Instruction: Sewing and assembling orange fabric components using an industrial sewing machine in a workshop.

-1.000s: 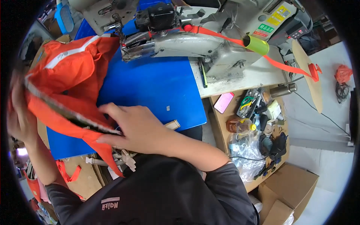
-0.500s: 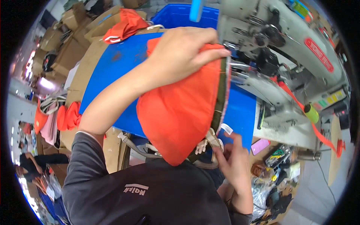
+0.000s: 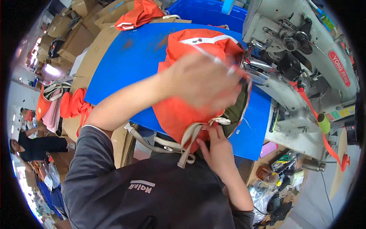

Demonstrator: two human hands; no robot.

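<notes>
An orange fabric bag [image 3: 171,118] with a white band and olive lining [image 3: 238,108] lies on the blue board [image 3: 122,68], against the sewing machine's arm. My left hand [image 3: 204,82] is over the bag beside the needle end, smeared by motion, so its grip is unclear. My right hand [image 3: 217,150] is at the bag's lower right, fingers closed on a cream strap [image 3: 190,141] near a white buckle [image 3: 223,120].
The sewing machine [image 3: 320,49] fills the upper right, beside a blue bin [image 3: 206,13]. Orange fabric pieces [image 3: 139,15] lie behind. A cluttered shelf with bottle [image 3: 267,175] and pink phone [image 3: 268,149] is at right. Another person [image 3: 34,145] works at far left.
The bag has swung from the left to beside the machine, and more of its white band and lining shows. My left hand moved down and right; my right hand now grips the strap.
</notes>
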